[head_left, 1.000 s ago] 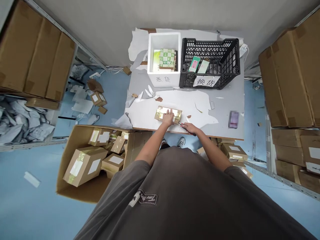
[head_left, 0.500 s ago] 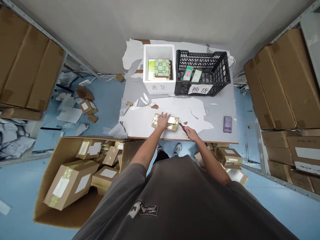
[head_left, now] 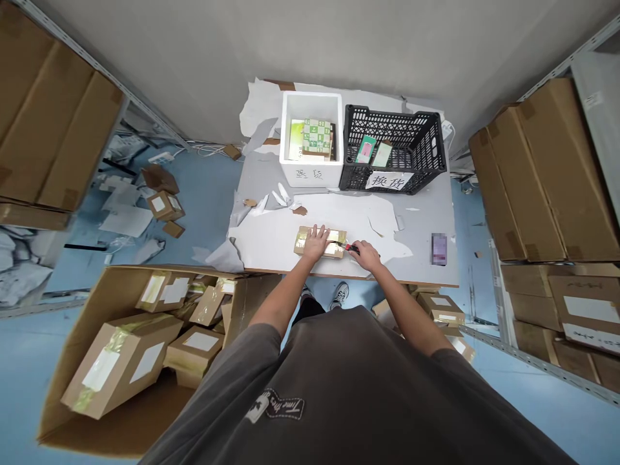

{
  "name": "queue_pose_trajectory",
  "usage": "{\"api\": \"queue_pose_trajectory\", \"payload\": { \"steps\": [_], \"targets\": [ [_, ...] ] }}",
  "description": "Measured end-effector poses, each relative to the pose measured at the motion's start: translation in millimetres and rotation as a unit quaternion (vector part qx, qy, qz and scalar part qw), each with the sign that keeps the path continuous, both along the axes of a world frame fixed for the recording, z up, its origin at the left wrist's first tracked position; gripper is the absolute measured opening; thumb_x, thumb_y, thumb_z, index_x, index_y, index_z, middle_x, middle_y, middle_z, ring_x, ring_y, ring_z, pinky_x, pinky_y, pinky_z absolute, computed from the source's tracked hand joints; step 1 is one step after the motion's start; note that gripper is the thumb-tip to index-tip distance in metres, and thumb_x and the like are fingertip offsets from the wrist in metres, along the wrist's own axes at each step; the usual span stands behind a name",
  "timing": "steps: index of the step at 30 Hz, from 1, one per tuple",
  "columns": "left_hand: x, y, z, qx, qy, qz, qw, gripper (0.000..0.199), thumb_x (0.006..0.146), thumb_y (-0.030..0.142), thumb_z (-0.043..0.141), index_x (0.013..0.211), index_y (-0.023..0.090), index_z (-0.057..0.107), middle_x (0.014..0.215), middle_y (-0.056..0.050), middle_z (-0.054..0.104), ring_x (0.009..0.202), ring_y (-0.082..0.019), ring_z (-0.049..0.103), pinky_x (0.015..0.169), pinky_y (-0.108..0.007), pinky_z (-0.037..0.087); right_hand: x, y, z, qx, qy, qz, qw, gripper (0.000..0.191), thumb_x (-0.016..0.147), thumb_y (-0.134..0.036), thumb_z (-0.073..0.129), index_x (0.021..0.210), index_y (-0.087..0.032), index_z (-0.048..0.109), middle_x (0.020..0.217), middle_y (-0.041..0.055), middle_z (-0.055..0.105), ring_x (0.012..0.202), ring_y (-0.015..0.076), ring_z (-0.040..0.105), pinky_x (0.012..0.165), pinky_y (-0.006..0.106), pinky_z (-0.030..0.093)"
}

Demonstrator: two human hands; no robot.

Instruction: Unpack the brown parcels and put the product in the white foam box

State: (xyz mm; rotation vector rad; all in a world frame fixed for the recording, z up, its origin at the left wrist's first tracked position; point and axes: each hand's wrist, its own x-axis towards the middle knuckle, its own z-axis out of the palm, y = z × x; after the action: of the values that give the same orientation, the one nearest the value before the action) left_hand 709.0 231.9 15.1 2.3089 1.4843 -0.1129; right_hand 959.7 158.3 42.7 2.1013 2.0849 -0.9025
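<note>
A small cardboard box with shiny tape and a white label lies flat near the table's front edge. My left hand rests spread on top of the box, left of its middle. In my right hand, just right of the box, is a red and black utility knife, with the fingers wrapped round its handle. Its blade points left and lies over the right part of the box, along the taped top. How deep the blade sits I cannot tell.
Behind the box stand a white foam bin and a black plastic crate, both holding small packages. A phone lies at the table's right. Left below, a large open carton holds several taped boxes. Paper scraps litter the table.
My right hand has moved a little left with the utility knife, bringing the blade from beside the box onto its top. My left hand stays on the box.
</note>
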Motion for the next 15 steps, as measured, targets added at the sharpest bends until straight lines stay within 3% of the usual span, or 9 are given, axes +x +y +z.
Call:
{"api": "queue_pose_trajectory", "payload": {
  "steps": [6, 15],
  "targets": [
    [1, -13, -6.7, 0.009, -0.011, 0.007, 1.000, 0.068, 0.110, 0.042, 0.057, 0.175, 0.025, 0.048, 0.182, -0.017, 0.043, 0.175, -0.039, 0.027, 0.141, -0.064, 0.021, 0, -7, -7.3, -0.004, -0.020, 0.025, 0.999, 0.032, 0.117, -0.044, 0.057, 0.140, -0.024, 0.065, 0.147, 0.0161, 0.065, 0.124, 0.0318, 0.068, 0.097, 0.036, 0.051],
    [-1, -19, -20.2, 0.013, -0.010, 0.021, 1.000, 0.067, 0.113, 0.044, 0.053, 0.176, 0.024, 0.045, 0.183, -0.017, 0.042, 0.176, -0.038, 0.025, 0.142, -0.064, 0.022, -1, -7, -5.9, 0.010, -0.025, 0.023, 0.999, 0.031, 0.118, -0.044, 0.054, 0.139, -0.024, 0.066, 0.143, 0.0157, 0.068, 0.125, 0.0317, 0.067, 0.096, 0.036, 0.051]
  ]
}}
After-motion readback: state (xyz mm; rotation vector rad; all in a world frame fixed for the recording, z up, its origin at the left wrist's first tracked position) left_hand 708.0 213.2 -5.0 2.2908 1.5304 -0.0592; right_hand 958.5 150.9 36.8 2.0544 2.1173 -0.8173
